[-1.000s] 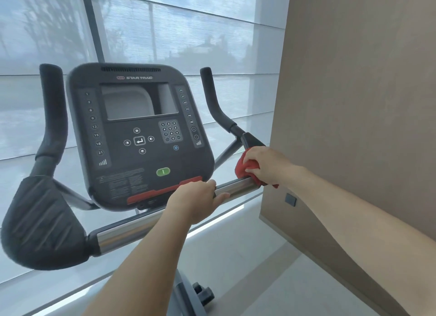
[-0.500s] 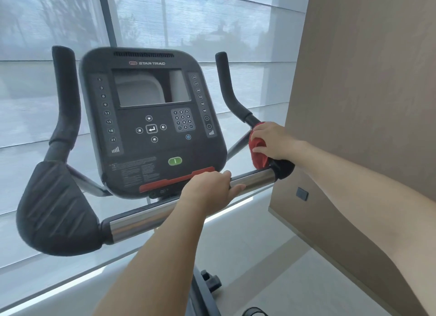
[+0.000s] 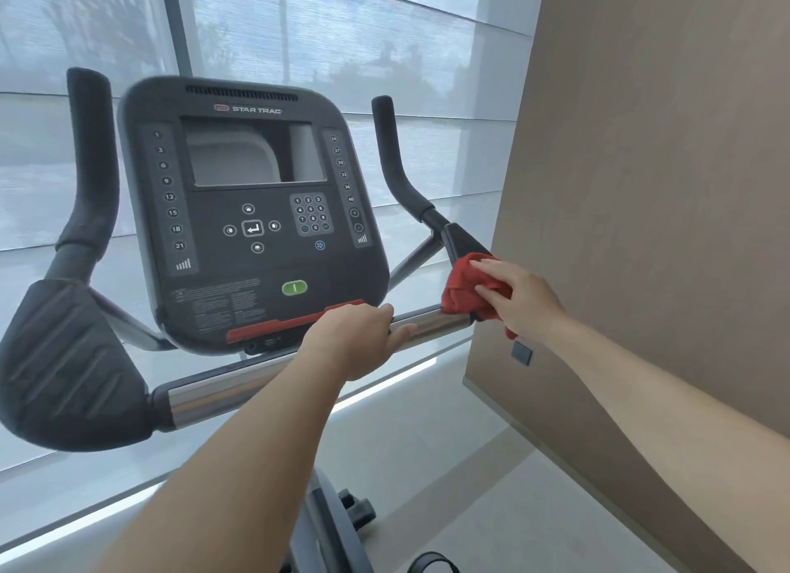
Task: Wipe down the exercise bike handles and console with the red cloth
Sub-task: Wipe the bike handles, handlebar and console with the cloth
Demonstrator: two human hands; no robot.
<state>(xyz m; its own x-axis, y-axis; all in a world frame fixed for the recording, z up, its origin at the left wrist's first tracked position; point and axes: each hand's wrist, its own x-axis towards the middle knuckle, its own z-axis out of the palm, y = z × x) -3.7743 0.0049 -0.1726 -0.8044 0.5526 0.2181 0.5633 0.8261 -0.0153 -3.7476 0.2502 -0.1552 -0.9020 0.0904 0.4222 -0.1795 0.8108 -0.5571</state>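
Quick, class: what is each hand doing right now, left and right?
Left hand: closed, fingers curled round the chrome bar.
Right hand: open, straight fingers pressing the red cloth on the right handle.

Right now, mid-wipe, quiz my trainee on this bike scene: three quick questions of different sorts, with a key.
1. True or false: the left hand grips the chrome crossbar.
2. Which hand presses the red cloth? A) left hand B) right hand
3. Fill in: the green button sits on the ____.
Key: 1 true; 2 B; 3 console.
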